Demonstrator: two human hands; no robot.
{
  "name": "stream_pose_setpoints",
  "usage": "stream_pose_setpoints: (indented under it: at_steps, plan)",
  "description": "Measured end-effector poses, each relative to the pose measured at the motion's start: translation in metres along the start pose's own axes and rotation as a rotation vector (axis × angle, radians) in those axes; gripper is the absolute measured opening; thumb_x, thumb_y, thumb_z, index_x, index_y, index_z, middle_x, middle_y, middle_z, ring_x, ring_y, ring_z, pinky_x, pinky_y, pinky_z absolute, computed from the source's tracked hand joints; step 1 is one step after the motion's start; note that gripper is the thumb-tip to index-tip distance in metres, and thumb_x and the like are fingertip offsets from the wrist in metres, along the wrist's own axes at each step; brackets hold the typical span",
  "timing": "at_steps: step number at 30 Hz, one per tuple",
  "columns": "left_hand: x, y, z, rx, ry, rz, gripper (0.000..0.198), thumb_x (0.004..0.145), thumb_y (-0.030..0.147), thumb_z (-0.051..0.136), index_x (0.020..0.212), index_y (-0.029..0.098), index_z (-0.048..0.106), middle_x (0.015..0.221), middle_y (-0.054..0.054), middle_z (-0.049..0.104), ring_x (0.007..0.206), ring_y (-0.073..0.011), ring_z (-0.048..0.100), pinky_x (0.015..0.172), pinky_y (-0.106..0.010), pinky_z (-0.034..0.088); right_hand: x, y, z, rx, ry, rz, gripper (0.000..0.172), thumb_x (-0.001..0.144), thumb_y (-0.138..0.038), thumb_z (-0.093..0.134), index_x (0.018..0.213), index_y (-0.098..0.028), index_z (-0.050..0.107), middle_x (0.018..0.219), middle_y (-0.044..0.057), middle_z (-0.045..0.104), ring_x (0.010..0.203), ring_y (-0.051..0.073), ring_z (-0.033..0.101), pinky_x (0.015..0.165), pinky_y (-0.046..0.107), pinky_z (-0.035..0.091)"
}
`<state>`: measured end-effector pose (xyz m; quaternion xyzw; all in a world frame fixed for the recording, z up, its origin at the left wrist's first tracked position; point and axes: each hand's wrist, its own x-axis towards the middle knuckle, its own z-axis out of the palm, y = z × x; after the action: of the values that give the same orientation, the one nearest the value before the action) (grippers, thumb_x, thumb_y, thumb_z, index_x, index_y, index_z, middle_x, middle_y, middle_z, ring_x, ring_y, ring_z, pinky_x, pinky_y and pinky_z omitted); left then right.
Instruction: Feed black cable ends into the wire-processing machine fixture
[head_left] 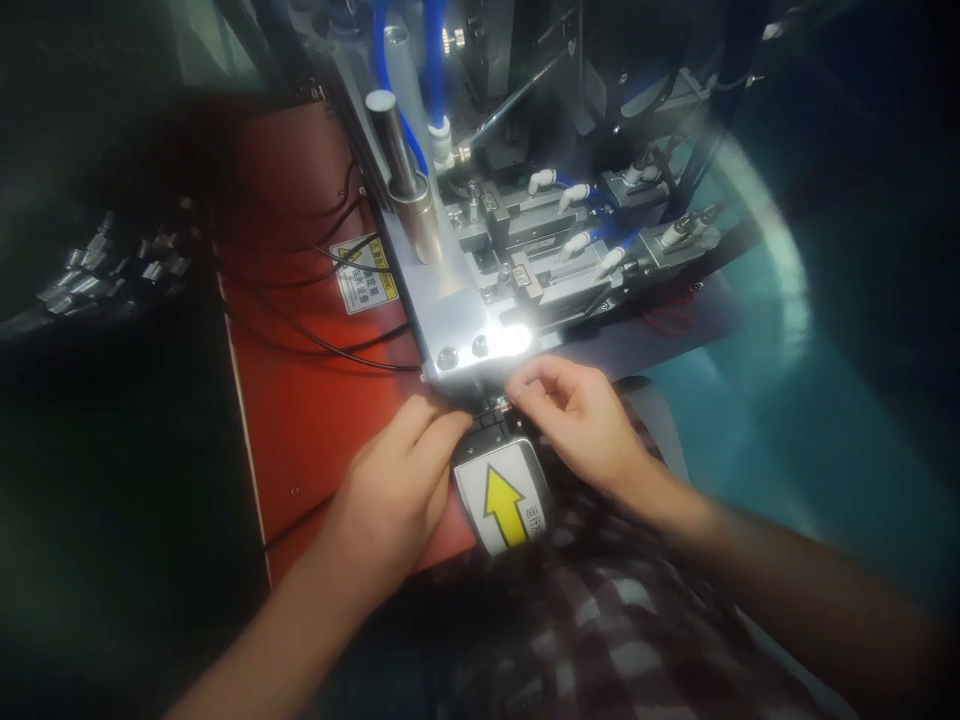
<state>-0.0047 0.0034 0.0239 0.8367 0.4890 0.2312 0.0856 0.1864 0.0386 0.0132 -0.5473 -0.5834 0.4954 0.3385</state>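
My left hand [401,480] is closed, its fingertips at the left side of a small dark fixture [491,428] below the shiny metal plate [454,325]. On the fixture's right, my right hand [574,410] has thumb and index finger pinched together just under the plate's bright corner. Whatever either hand grips is too small or hidden to make out. Directly beneath the fixture is a white label [501,495] with a yellow arrow pointing up toward it.
Behind the plate stand an upright metal post [409,190], pneumatic cylinders [562,280] and blue air hoses [435,60]. Black cables cross the red base [300,420], which bears a warning label [365,275]. Shiny metal parts [86,280] lie at far left.
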Motion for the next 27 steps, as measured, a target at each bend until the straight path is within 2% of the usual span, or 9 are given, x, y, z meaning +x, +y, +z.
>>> stream_pose_setpoints:
  at_steps: [4,6,13,19,24,27]
  plan:
    - [0.000,0.001,-0.002,-0.003,0.002,-0.003,0.022,0.091,0.006,0.047,0.103,0.014,0.063,0.098,-0.007,0.064,0.086,-0.0144,0.065,0.066,-0.020,0.048,-0.004,0.004,-0.007,-0.075,-0.029,-0.061,0.016,0.091,-0.021,0.054,0.084,-0.016,0.067,0.084,0.003,0.069,0.080,0.017,0.063,0.071,0.027,0.048]
    - [0.000,0.001,-0.002,-0.006,0.001,-0.002,0.021,0.091,0.007,0.047,0.103,0.014,0.063,0.099,-0.007,0.064,0.086,-0.0146,0.065,0.066,-0.020,0.048,-0.006,0.004,-0.010,-0.127,-0.021,-0.091,0.017,0.091,-0.018,0.053,0.089,-0.016,0.069,0.086,0.004,0.071,0.081,0.017,0.064,0.070,0.027,0.049]
    - [0.001,0.001,-0.002,-0.006,0.001,-0.004,0.022,0.092,0.007,0.047,0.104,0.014,0.063,0.099,-0.007,0.064,0.087,-0.0148,0.065,0.066,-0.020,0.049,-0.010,0.000,-0.010,-0.239,0.113,-0.254,0.013,0.086,-0.018,0.062,0.095,-0.014,0.070,0.077,0.004,0.071,0.064,0.015,0.063,0.056,0.026,0.048]
    - [0.002,0.001,-0.002,-0.004,0.003,0.004,0.021,0.091,0.008,0.047,0.103,0.014,0.063,0.100,-0.008,0.065,0.088,-0.0158,0.066,0.066,-0.020,0.050,-0.007,-0.003,-0.008,-0.347,0.108,-0.425,0.009,0.086,-0.014,0.063,0.090,-0.016,0.070,0.082,0.005,0.073,0.069,0.015,0.064,0.066,0.027,0.051]
    - [0.002,0.001,-0.003,0.001,0.017,0.008,0.021,0.091,0.008,0.047,0.103,0.014,0.063,0.103,-0.009,0.065,0.088,-0.0165,0.066,0.067,-0.021,0.051,-0.007,-0.002,-0.013,-0.619,0.079,-0.637,0.015,0.091,-0.019,0.057,0.090,-0.017,0.072,0.072,0.004,0.069,0.061,0.015,0.058,0.060,0.028,0.045]
    - [0.002,0.001,-0.003,0.005,0.016,0.005,0.021,0.091,0.008,0.047,0.103,0.014,0.063,0.103,-0.009,0.065,0.088,-0.0161,0.066,0.067,-0.020,0.051,-0.006,-0.001,-0.015,-0.756,0.114,-0.716,0.016,0.090,-0.021,0.059,0.088,-0.017,0.074,0.068,0.003,0.068,0.055,0.014,0.051,0.055,0.030,0.037]
